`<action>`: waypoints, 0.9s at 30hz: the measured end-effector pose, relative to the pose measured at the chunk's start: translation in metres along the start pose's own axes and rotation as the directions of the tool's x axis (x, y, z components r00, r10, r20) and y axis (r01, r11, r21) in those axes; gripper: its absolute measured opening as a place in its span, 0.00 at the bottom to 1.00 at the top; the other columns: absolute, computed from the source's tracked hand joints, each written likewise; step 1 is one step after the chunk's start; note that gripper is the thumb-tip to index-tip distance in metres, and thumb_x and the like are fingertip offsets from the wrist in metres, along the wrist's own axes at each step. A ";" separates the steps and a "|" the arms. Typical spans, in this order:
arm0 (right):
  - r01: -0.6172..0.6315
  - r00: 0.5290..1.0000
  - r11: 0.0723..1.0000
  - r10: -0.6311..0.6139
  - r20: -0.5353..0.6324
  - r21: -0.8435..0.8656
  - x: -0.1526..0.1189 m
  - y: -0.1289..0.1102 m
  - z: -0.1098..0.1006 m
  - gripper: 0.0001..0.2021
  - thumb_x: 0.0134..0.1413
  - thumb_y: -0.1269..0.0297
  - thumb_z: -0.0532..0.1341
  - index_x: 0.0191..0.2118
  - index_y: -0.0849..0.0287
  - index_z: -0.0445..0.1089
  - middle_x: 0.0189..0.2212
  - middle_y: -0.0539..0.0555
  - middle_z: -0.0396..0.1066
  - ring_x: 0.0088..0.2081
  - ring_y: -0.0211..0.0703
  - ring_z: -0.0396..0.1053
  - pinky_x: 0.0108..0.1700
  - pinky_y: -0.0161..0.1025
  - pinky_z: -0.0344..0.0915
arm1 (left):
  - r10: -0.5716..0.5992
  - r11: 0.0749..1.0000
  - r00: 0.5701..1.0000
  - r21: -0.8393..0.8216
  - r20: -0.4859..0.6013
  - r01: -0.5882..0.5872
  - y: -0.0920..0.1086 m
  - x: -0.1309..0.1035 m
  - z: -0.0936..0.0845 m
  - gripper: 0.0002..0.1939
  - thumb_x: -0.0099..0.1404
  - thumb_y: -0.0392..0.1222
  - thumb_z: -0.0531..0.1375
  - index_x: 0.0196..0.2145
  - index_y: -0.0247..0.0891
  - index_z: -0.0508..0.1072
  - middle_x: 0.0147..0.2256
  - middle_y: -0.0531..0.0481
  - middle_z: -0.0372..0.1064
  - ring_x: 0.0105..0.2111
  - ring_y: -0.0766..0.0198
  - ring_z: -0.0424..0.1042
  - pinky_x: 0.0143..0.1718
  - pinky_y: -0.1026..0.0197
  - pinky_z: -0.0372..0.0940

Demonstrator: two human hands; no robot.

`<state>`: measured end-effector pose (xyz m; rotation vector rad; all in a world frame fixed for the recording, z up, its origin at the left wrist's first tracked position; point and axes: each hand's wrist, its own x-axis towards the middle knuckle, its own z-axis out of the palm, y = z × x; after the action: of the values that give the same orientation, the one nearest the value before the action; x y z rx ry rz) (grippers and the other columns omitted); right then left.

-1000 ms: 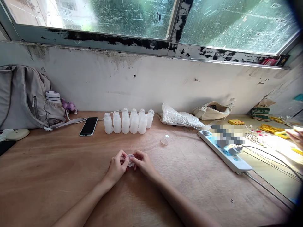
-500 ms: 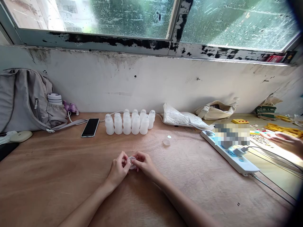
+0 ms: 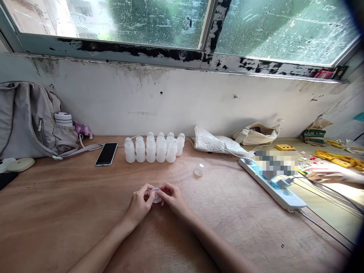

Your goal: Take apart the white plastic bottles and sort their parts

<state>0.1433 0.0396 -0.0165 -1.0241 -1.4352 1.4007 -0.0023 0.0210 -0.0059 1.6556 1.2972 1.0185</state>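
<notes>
Both hands meet over the wooden table at the lower middle, around a small clear round piece (image 3: 156, 194). My left hand (image 3: 140, 203) pinches its left side between thumb and fingers. On the right side my right hand (image 3: 172, 197) grips the same piece, its thumb near the left one. Behind them several frosted white bottles (image 3: 161, 151) stand upright in close rows. A clear ring-like disc (image 3: 198, 172) lies on the table to the right, with a tiny white round piece (image 3: 201, 165) just behind it.
A phone (image 3: 106, 154) and grey backpack (image 3: 19, 121) are at the left. White packaging (image 3: 216, 142), a beige bag (image 3: 257, 133) and a power strip (image 3: 273, 185) with cables lie right. Another person's hand (image 3: 327, 175) is over the far-right table.
The view has shifted slightly. Both my hands keep hold of the clear piece with small finger movements. The other person's hand at the right has changed position and lies lower over the table.
</notes>
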 end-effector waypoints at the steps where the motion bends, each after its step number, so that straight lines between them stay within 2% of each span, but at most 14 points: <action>1: 0.000 1.000 1.000 0.000 0.001 -0.019 0.000 0.000 0.000 0.13 0.46 0.57 0.60 0.31 0.64 0.68 0.21 0.50 0.68 0.18 0.31 0.62 0.20 0.30 0.61 | -0.003 1.000 1.000 -0.010 0.004 0.003 0.001 -0.001 0.000 0.09 0.60 0.46 0.51 0.30 0.38 0.64 0.20 0.54 0.66 0.17 0.67 0.65 0.20 0.67 0.59; 8: -0.003 1.000 0.997 0.005 0.024 -0.073 -0.001 -0.006 0.000 0.13 0.46 0.57 0.59 0.29 0.64 0.69 0.21 0.50 0.68 0.18 0.31 0.61 0.19 0.30 0.60 | -0.040 0.998 0.999 -0.039 0.010 0.041 0.001 -0.003 0.001 0.09 0.59 0.46 0.51 0.27 0.39 0.60 0.18 0.56 0.65 0.14 0.69 0.63 0.17 0.68 0.56; 20: -0.002 0.998 0.995 0.008 0.063 -0.096 0.001 -0.005 -0.001 0.09 0.46 0.61 0.59 0.27 0.63 0.68 0.20 0.48 0.65 0.18 0.32 0.60 0.19 0.30 0.59 | -0.021 1.000 1.000 0.003 0.001 0.021 -0.003 -0.003 0.001 0.07 0.59 0.43 0.51 0.26 0.40 0.58 0.17 0.57 0.63 0.13 0.69 0.61 0.15 0.69 0.56; 25: 0.088 0.996 0.959 -0.090 0.004 -0.269 -0.003 -0.011 0.003 0.06 0.46 0.66 0.58 0.24 0.62 0.67 0.18 0.47 0.63 0.20 0.33 0.60 0.22 0.30 0.59 | 0.011 0.991 1.000 0.134 -0.023 -0.008 -0.002 -0.004 0.002 0.06 0.58 0.42 0.51 0.26 0.40 0.59 0.16 0.57 0.63 0.15 0.69 0.63 0.18 0.68 0.57; 27: 0.118 0.990 0.941 -0.138 -0.041 -0.318 -0.004 -0.012 0.005 0.05 0.47 0.66 0.58 0.26 0.61 0.68 0.19 0.48 0.64 0.22 0.34 0.62 0.25 0.31 0.61 | 0.013 0.988 1.000 0.157 -0.026 -0.009 -0.002 -0.004 0.002 0.05 0.58 0.42 0.51 0.27 0.40 0.60 0.17 0.57 0.64 0.16 0.68 0.65 0.19 0.68 0.58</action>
<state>0.1404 0.0338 -0.0049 -1.1393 -1.6829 1.0564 -0.0012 0.0174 -0.0089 1.7732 1.4182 0.9697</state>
